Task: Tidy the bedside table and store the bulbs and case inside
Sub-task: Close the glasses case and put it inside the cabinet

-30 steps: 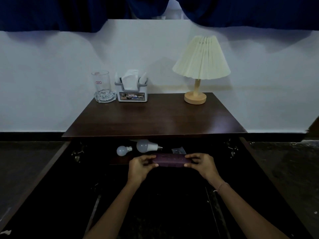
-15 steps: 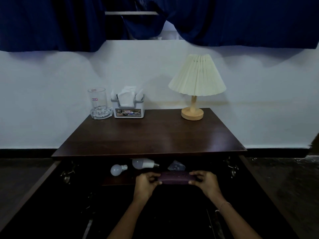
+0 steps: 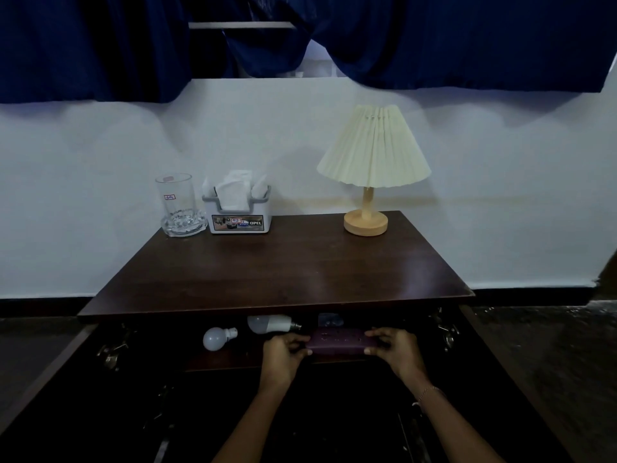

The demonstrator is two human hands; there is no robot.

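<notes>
Both hands hold a purple case (image 3: 337, 340) level, just under the front edge of the dark wooden desk (image 3: 283, 265). The left hand (image 3: 283, 354) closes its grip on the case's left end, thumb on top and fingers curled beneath; the right hand (image 3: 394, 349) closes its grip on the right end in the same way, with a thin bracelet (image 3: 427, 394) on its wrist. The case sits at the mouth of the open space inside the desk, over a dark shelf (image 3: 227, 360); whether it rests on the shelf or is held just above it is too dim to tell.

Two bulbs lie on that shelf to the left of the case. The small bulb (image 3: 218, 338) lies on its side with its base pointing right, well apart from the left hand. The larger bulb (image 3: 272, 324) lies farther back, its metal base pointing right, near the left hand's fingers. Behind the case a small clear packet (image 3: 329, 319) shows, too blurred to identify.

On top of the desk, a clear glass (image 3: 177, 203) stands upright at the back left corner, just beside a white tissue holder (image 3: 237, 213) with tissues sticking up. A lamp (image 3: 372, 168) with a cream pleated shade and a round wooden base stands upright at the back right. A white wall (image 3: 100, 195) runs behind, with dark blue curtains (image 3: 434, 38) hanging above it.
</notes>
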